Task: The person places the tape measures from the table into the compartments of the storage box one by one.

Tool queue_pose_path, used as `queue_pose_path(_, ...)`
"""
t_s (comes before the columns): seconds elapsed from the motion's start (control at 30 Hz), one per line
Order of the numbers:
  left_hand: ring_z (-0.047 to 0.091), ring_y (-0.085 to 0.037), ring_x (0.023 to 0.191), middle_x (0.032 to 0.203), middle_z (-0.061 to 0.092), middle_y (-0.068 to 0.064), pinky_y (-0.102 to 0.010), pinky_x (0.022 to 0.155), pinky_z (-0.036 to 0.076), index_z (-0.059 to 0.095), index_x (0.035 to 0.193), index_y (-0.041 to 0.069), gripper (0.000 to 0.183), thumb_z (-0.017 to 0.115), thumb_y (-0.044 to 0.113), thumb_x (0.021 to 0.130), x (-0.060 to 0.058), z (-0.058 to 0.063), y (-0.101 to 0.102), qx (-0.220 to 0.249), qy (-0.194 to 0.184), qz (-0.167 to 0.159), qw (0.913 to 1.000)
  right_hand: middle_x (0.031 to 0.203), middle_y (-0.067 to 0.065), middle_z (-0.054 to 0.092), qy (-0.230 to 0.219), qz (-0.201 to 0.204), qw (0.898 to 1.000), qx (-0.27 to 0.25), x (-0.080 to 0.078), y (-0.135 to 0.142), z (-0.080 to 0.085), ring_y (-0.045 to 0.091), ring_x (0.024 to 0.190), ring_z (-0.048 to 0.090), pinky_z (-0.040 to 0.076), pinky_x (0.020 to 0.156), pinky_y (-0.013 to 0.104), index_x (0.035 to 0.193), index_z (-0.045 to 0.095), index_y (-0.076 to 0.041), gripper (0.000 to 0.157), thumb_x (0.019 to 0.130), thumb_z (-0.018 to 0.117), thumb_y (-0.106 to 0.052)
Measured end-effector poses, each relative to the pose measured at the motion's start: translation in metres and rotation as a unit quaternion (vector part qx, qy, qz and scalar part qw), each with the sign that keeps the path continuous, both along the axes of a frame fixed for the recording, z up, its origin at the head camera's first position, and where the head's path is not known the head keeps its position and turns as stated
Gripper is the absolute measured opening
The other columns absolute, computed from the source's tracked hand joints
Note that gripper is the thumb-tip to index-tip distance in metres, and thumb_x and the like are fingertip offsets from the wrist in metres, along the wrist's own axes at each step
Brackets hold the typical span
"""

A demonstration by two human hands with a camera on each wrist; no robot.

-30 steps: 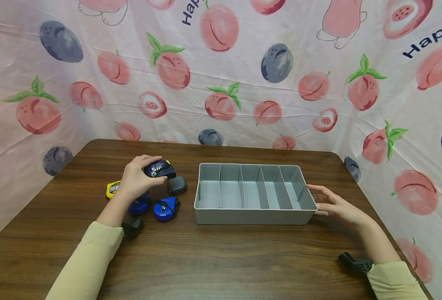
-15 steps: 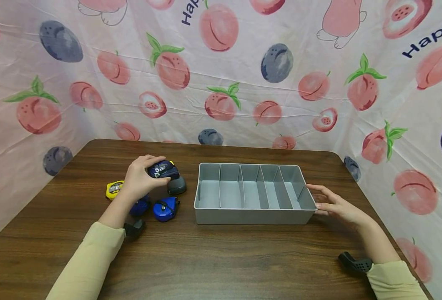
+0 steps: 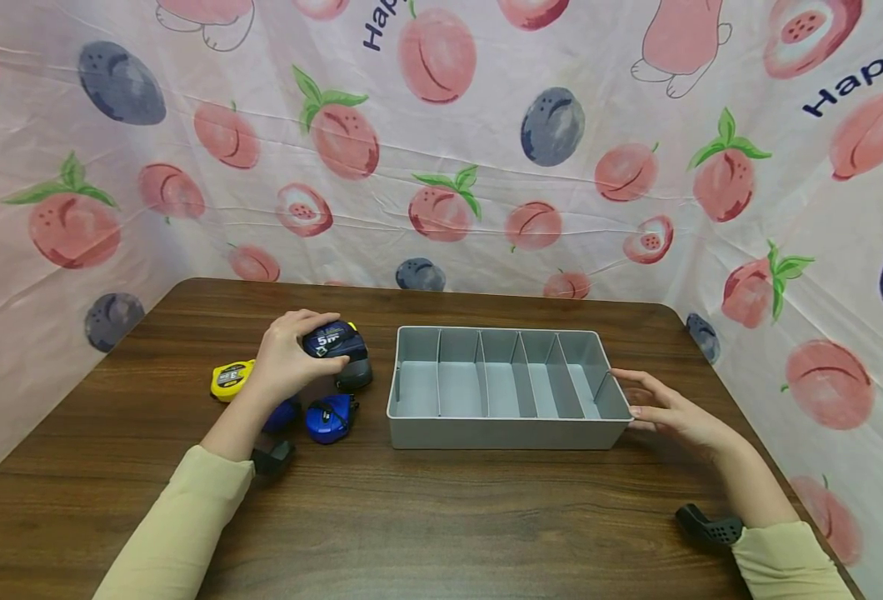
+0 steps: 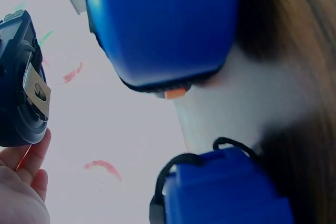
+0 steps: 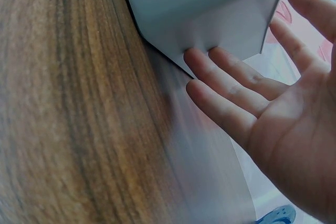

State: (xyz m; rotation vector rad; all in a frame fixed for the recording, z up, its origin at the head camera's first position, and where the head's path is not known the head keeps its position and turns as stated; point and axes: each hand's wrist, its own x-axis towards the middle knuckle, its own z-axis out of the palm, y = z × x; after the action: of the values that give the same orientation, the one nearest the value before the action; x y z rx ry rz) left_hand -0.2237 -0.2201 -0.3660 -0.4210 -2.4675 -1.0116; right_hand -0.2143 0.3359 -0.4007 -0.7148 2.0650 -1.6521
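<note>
My left hand (image 3: pixel 284 360) grips a dark navy tape measure (image 3: pixel 332 340) marked 5m between thumb and fingers. In the left wrist view, the metal belt clip on this tape measure (image 4: pixel 21 85) shows at the left edge. A dark grey rounded case (image 3: pixel 355 375) lies just beyond my thumb, partly covered by the held tape measure. At the right end of a grey divided box (image 3: pixel 503 434), my right hand (image 3: pixel 677 417) rests its fingertips on the end wall, as the right wrist view also shows, fingers fairly straight.
A blue tape measure (image 3: pixel 329 419) lies left of the box, and a second blue one (image 3: pixel 282 414) is half hidden behind my left wrist. A yellow tape measure (image 3: pixel 231 380) sits farther left. The wooden table (image 3: pixel 471 525) meets a fruit-print cloth (image 3: pixel 479 250) behind.
My left hand has moved slightly right with the navy tape measure, now overlapping the dark grey case more. More of the yellow tape measure shows. My right hand and the box stay put.
</note>
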Motion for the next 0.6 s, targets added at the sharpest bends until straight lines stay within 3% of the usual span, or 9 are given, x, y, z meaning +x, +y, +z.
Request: queue_pose_path(0.6, 0.05, -0.028, 0.105, 0.114, 0.061, -0.01, -0.05, 0.087, 0.039, 0.066, 0.121, 0.007, 0.06, 0.087, 0.022, 0.067, 0.009, 0.008, 0.019, 0.014, -0.012, -0.033, 0.9993, 0.134, 0.035, 0.03, 0.002, 0.009, 1.0, -0.008, 0.0, 0.0, 0.002, 0.016, 0.114, 0.055, 0.048, 0.09, 0.031, 0.148, 0.025, -0.004, 0.053, 0.098, 0.044, 0.0)
